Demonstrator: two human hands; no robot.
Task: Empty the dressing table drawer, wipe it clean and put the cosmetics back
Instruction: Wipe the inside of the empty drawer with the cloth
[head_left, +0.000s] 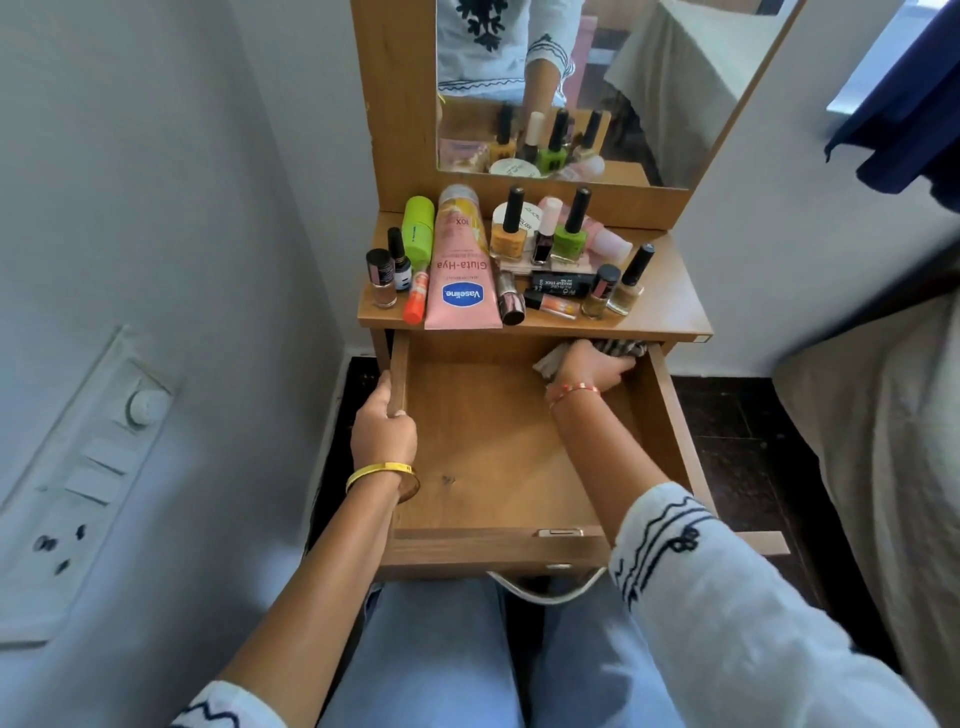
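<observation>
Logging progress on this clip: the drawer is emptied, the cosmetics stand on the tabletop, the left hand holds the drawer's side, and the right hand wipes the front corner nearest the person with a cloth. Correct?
Not quite. In the head view the right hand presses the cloth into the drawer's far right corner, under the tabletop, not the front corner. The rest holds: cosmetics on top, left hand on the drawer's side.

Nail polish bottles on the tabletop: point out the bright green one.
The green nail polish bottle stands upright at the back, right of the orange-yellow bottle; no other has green polish.

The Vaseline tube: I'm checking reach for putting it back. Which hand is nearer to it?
Left, marginally. The left hand grips the drawer's left wall, below the Vaseline tube; the right hand presses a cloth into the back right corner.
</observation>
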